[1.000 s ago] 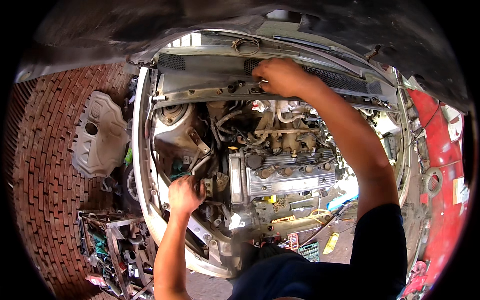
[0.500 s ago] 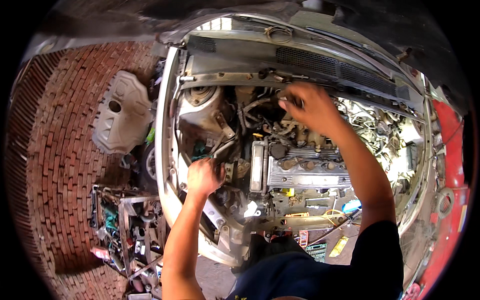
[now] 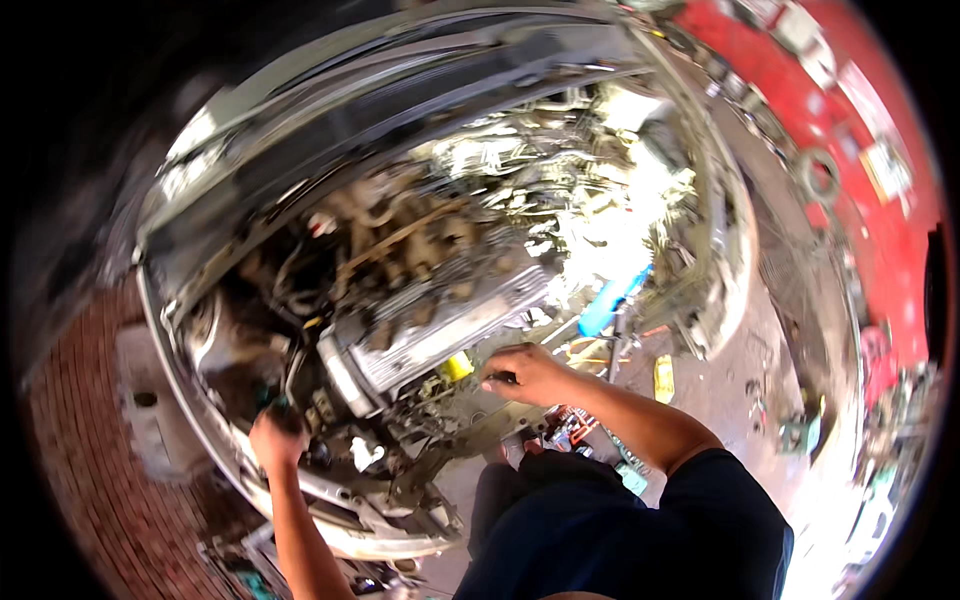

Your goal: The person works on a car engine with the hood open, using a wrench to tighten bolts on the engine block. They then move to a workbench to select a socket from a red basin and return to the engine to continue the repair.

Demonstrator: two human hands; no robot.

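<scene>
The open engine bay is blurred by motion. My right hand [image 3: 530,372] is closed around a small dark thing, too blurred to name, in front of the silver valve cover [image 3: 440,320], left of a bright blue object [image 3: 610,300] and near a yellow piece [image 3: 460,365]. My left hand [image 3: 275,435] is closed at the bay's left side, beside a dark green bunched item [image 3: 270,398]; what its fingers hold is hidden. A white scrap [image 3: 366,455] lies to its right. Brown intake piping [image 3: 405,240] shows behind the valve cover.
The raised hood [image 3: 150,90] fills the upper left. A grey cover [image 3: 150,420] stands by the brick surface [image 3: 70,400] at left. A red painted panel [image 3: 880,280] runs along the right. Loose tools [image 3: 575,425] and a yellow item [image 3: 663,380] lie below the front of the car.
My right hand has come down from the cowl to the front of the engine. My left hand stays at the left side. The view has swung to the right and tilted, blurring the picture.
</scene>
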